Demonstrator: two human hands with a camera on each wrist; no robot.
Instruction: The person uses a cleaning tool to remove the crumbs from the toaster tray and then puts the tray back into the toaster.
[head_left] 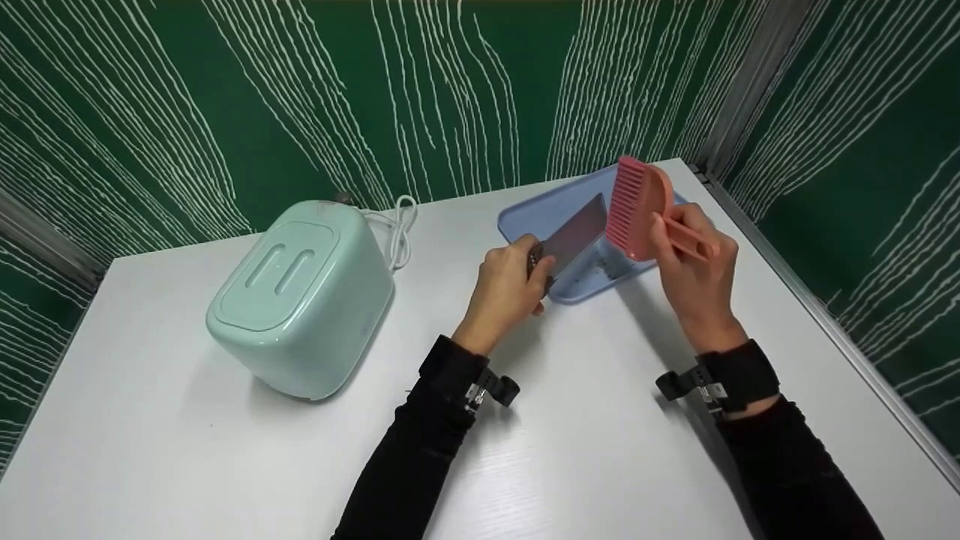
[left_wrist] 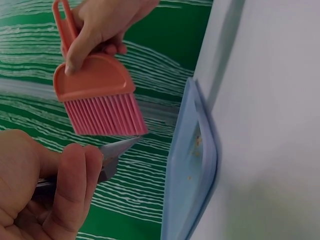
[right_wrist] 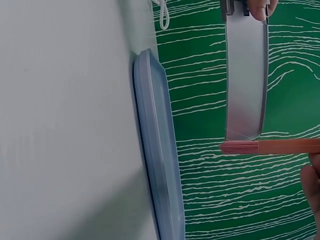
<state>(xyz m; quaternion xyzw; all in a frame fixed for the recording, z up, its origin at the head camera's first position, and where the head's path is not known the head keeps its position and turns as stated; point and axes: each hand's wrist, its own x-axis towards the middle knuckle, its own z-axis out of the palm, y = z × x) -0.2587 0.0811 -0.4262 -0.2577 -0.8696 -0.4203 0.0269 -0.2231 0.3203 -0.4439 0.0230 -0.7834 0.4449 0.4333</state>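
My left hand (head_left: 508,283) grips the dark end of a thin metal crumb tray (head_left: 576,238), which is tilted above a blue plastic tray (head_left: 536,214). In my right hand (head_left: 699,281) is the handle of an orange brush (head_left: 654,214) with pink bristles. The bristles are at the far end of the crumb tray; in the right wrist view the brush (right_wrist: 287,146) lies across that end of the metal (right_wrist: 246,75). Small crumbs (left_wrist: 197,142) lie in the blue tray below.
A mint-green toaster (head_left: 315,292) stands on the left of the white table (head_left: 555,450), its lid on top. Its white cord (head_left: 401,232) is looped behind it. Green walls with white streaks (head_left: 450,97) rise behind the table and at the right.
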